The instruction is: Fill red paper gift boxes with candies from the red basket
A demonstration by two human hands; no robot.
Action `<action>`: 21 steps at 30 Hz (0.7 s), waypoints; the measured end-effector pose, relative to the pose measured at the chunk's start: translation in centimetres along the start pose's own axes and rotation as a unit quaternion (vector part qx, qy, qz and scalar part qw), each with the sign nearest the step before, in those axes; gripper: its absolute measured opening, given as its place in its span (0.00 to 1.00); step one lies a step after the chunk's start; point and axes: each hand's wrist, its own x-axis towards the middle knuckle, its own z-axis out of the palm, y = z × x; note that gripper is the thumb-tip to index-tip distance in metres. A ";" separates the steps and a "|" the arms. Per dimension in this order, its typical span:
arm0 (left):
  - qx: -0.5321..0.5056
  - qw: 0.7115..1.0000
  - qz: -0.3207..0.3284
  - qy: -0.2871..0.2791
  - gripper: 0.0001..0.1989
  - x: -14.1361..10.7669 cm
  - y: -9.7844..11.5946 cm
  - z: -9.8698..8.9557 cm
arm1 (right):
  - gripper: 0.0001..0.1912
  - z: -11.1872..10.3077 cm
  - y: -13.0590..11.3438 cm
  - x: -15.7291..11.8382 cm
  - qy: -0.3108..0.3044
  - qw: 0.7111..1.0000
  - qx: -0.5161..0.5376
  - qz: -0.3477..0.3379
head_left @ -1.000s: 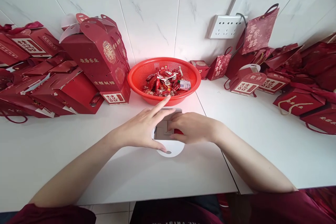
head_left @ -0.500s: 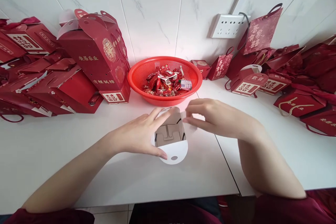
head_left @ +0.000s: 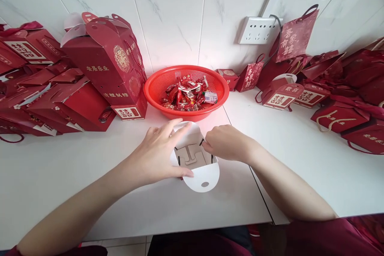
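Observation:
An opened cardboard gift box (head_left: 194, 159) stands on the white table in front of me, pale inside with folded bottom tabs. Its rounded front flap, with an oval hole, hangs outward. My left hand (head_left: 160, 154) grips the box from the left, thumb on the front flap and fingers along the back flap. On the other side, my right hand (head_left: 223, 141) is curled with its fingers at the box's right wall; the fingertips are partly hidden. Black cord tips (head_left: 202, 142) poke through the side walls into the box.
Behind the box sits a red plastic basket (head_left: 186, 113) of red-wrapped candies (head_left: 189, 94). Stacked red gift boxes (head_left: 105, 64) stand at the left, more red boxes (head_left: 279, 94) and bags (head_left: 251, 74) at the right. A power strip (head_left: 258, 31) is on the tiled wall.
My right hand has moved in against the box's right wall and its fingers have curled. The box has turned slightly, its front flap shifting right. My left hand keeps its hold.

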 end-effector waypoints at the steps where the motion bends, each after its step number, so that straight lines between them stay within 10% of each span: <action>1: 0.022 0.999 0.018 0.019 0.56 -0.1 0.2 0.2 | 0.20 0.1 0.0 0.0 0.005 1.000 -0.010 -0.006; 6: 0.079 0.991 0.107 0.022 0.52 -0.4 1.0 1.5 | 0.18 0.5 -0.2 0.1 0.000 0.998 -0.042 -0.039; 15: 0.019 0.993 -0.006 -0.117 0.62 0.1 0.2 1.6 | 0.18 0.6 -0.7 0.2 -0.029 0.998 -0.048 -0.019; 21: -0.011 0.995 -0.019 -0.099 0.57 0.1 0.4 1.4 | 0.18 0.4 -0.8 0.1 -0.030 0.998 -0.046 0.002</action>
